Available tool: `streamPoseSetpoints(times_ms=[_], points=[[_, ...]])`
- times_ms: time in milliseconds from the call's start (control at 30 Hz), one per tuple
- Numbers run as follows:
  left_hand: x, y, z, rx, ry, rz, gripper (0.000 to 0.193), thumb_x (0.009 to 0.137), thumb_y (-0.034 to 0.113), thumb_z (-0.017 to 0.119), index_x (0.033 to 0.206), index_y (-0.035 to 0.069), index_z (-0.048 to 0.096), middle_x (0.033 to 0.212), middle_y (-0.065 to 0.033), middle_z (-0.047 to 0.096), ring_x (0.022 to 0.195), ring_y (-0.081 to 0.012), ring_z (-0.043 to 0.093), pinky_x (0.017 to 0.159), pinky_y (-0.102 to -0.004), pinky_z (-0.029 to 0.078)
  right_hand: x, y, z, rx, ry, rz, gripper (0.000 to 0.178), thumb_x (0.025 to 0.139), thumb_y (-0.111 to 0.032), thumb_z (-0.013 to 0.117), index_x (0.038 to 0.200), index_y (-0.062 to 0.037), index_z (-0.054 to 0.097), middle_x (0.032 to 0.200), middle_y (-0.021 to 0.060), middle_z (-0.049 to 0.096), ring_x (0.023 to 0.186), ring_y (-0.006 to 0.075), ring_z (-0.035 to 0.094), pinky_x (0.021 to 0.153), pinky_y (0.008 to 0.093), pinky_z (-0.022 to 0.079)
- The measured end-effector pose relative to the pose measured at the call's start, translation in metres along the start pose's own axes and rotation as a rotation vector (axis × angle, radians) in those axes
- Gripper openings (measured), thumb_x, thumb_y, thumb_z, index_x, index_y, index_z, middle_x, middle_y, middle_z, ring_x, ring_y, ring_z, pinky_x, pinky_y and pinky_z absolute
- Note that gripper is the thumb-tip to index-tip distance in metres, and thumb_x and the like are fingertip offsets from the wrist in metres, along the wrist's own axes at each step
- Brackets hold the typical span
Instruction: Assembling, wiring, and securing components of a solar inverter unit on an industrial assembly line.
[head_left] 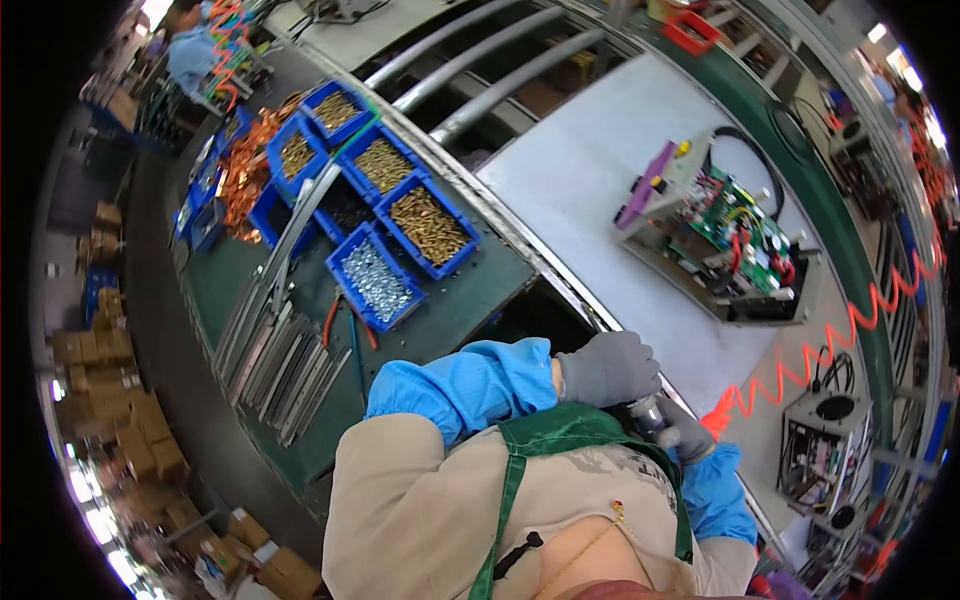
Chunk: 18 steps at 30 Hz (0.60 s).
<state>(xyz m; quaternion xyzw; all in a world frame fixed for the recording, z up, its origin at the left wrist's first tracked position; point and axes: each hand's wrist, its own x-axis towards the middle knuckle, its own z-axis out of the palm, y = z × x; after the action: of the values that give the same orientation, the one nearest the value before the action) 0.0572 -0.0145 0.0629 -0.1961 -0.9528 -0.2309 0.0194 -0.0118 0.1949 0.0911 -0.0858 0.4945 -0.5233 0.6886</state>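
Both my hands wear grey gloves with blue sleeve covers and are close together in front of my green apron. My left hand (pixel 607 368) is closed, its fingers curled, at the near edge of the work surface; anything inside it is hidden. My right hand (pixel 686 432) is closed around a silver and dark tool (pixel 648 416), partly hidden by the hands. An orange coiled hose (pixel 770 392) runs up to this hand. Beyond my hands, an open device chassis (pixel 720 285) with a purple front panel (pixel 645 187), green circuit boards and wires stands on the pale board.
Left, a green-topped bench (pixel 440 335) carries blue bins (pixel 375 275) of screws and small metal parts, copper-coloured pieces (pixel 245 175) and metal strips (pixel 290 375). Another open chassis (pixel 825 450) stands at right. Metal rollers (pixel 480 70) lie beyond; a co-worker (pixel 192 55) is far left.
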Motion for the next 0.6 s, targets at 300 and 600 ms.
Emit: streamPoseSetpoints(times_ms=[300, 600], points=[[-0.162, -0.154, -0.071, 0.351, 0.762, -1.032, 0.018, 0.082, 0.016, 0.061, 0.096, 0.012, 0.071, 0.091, -0.0085, 0.067, 0.088, -0.0294, 0.062, 0.079, -0.0416, 0.051, 0.047, 0.017, -0.010, 0.218, -0.048, -0.014, 0.076, 0.070, -0.049, 0.075, 0.122, -0.0005, 0.049, 0.082, 0.0126, 0.063, 0.063, 0.0176, 0.060, 0.053, 0.0277, 0.050], [-0.182, -0.204, -0.074, 0.467, 0.258, -1.188, 0.011, 0.084, 0.024, 0.064, 0.089, 0.020, 0.073, 0.096, -0.0033, 0.063, 0.098, -0.0261, 0.058, 0.082, -0.0394, 0.050, 0.065, -0.016, 0.020, 0.096, 0.026, 0.008, 0.095, 0.061, -0.052, 0.076, 0.135, -0.0037, 0.038, 0.081, 0.0101, 0.062, 0.059, 0.0160, 0.062, 0.050, 0.0254, 0.052]])
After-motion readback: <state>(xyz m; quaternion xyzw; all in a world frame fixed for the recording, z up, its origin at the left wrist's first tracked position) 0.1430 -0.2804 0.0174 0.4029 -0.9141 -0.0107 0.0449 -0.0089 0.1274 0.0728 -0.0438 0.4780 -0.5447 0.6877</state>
